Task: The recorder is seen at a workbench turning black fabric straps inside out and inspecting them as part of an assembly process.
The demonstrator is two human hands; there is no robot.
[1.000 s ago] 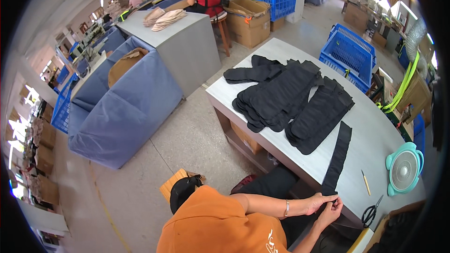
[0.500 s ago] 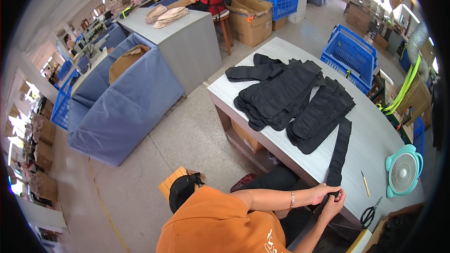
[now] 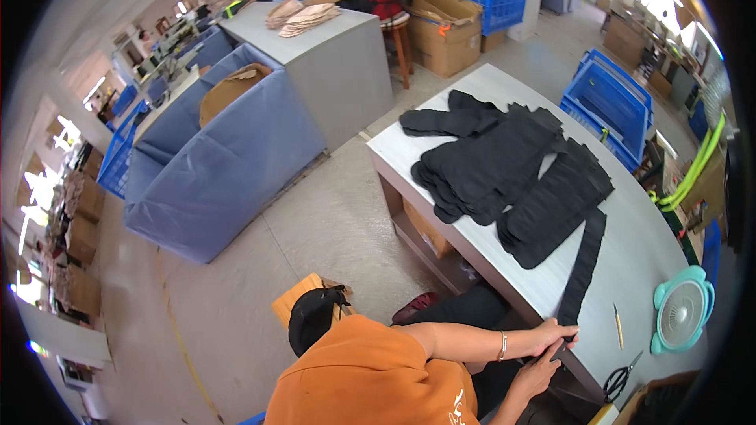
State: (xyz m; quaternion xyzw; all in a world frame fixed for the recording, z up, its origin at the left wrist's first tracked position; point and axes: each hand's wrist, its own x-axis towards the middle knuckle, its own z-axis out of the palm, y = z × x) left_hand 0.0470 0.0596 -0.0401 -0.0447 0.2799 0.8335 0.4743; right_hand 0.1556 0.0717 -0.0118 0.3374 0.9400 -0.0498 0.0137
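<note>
Both hands work at the near edge of the grey table [image 3: 646,228]. L hand [image 3: 554,334] has its fingers folded over the near end of a long black strip [image 3: 584,267], clamped on it by the look. R hand [image 3: 542,370] is curled just under that end, below the table edge; can't tell if it grips or only steadies.

The strip lies flat along the table, its far end against the piles of black fabric pieces [image 3: 496,165] at the table's middle and far part. Prob laid lengthwise so it stays straight while the end hangs at the edge, where fingers get under it.

Room on the table:
- Bare top w/ open space on the side of the strip away from the piles.
- Slim pencil-like tool [image 3: 618,325], scissors [image 3: 618,382] and teal fan [image 3: 682,311] sit near the hands at the near corner, apart from the strip.

Off the table:
- Blue crates [image 3: 606,98] hug its far side.
- Wooden stool [image 3: 295,299] w/ a black item on it stands near the near end, open floor beyond
</note>
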